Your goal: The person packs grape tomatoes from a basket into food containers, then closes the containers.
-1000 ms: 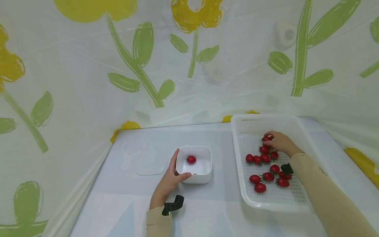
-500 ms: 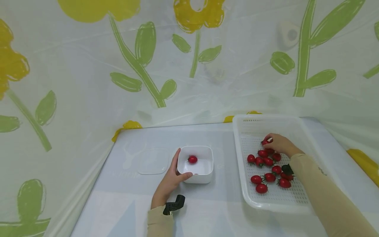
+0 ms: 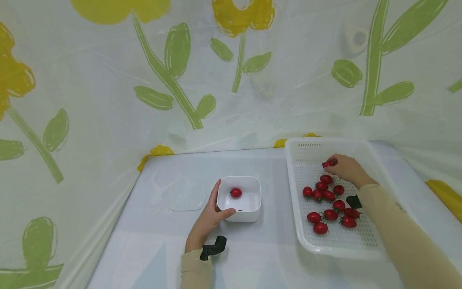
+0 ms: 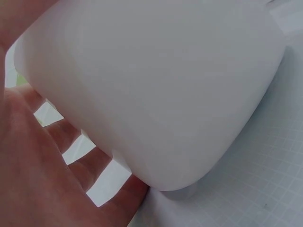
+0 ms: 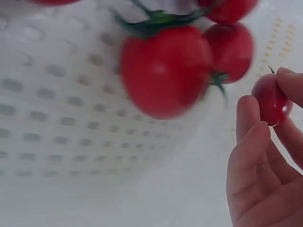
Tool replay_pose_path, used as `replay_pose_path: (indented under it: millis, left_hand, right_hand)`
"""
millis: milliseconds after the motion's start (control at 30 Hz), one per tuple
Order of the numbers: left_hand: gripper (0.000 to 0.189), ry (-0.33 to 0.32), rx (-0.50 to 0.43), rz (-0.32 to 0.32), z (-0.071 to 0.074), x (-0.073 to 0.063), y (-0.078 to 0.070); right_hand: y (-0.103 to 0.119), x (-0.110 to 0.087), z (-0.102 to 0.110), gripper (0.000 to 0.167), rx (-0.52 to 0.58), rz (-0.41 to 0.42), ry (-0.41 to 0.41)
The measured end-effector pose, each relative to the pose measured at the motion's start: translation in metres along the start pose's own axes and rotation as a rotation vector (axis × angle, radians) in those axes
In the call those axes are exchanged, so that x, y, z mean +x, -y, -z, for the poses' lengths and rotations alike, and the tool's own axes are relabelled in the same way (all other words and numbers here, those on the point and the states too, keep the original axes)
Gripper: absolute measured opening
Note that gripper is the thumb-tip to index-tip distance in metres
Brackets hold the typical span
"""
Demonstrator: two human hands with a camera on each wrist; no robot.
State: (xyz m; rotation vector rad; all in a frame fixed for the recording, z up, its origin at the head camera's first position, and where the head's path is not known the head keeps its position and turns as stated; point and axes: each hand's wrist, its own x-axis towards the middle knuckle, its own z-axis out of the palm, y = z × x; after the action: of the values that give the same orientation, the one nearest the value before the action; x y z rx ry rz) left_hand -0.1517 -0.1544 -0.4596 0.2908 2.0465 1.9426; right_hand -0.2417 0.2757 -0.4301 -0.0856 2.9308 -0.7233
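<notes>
My right hand [image 3: 347, 167] pinches a cherry tomato [image 5: 271, 99] between thumb and fingers, over the back part of a white perforated basket [image 3: 298, 224]. Several more red cherry tomatoes [image 3: 330, 214] with green stems lie in that basket, in front of the hand. On the table to the left, my left hand [image 3: 209, 220] grips a square white container [image 3: 245, 216], thumb over the front rim and fingers along the left side. One cherry tomato [image 3: 236, 192] shows inside it, and part of something dark peeks out behind the front rim. The left wrist view is mostly filled by the container's wall [image 4: 156, 94].
A clear flat lid [image 3: 188, 196] lies on the table left of the container. Behind the table hangs a pale curtain [image 3: 231, 120] printed with yellow flowers and green leaves. The basket's raised rim [image 3: 290, 180] stands between the container and the tomatoes.
My right hand has taken hold of a cherry tomato at the back of the group and lifted it away from the others. The left hand stays on the container.
</notes>
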Motion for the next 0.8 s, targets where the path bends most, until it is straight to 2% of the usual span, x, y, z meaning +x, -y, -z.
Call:
replay_pose_path:
  millis: [300, 467, 567, 800]
  left_hand:
    - [0.096, 0.005, 0.006, -0.012, 0.000, 0.001, 0.001]
    - [0.095, -0.006, 0.029, -0.005, 0.002, 0.000, 0.001]
    - [0.095, -0.014, 0.036, 0.002, 0.003, 0.000, 0.002]
    - [0.095, 0.002, 0.006, 0.013, 0.002, 0.002, 0.003]
  right_hand:
    - [0.024, -0.007, 0.012, 0.038, -0.054, 0.129, -0.093]
    - [0.050, -0.014, 0.018, 0.036, -0.074, 0.159, -0.143]
    - [0.067, -0.021, 0.021, 0.034, -0.084, 0.176, -0.147]
    - [0.096, -0.041, 0.025, 0.032, -0.093, 0.247, -0.193]
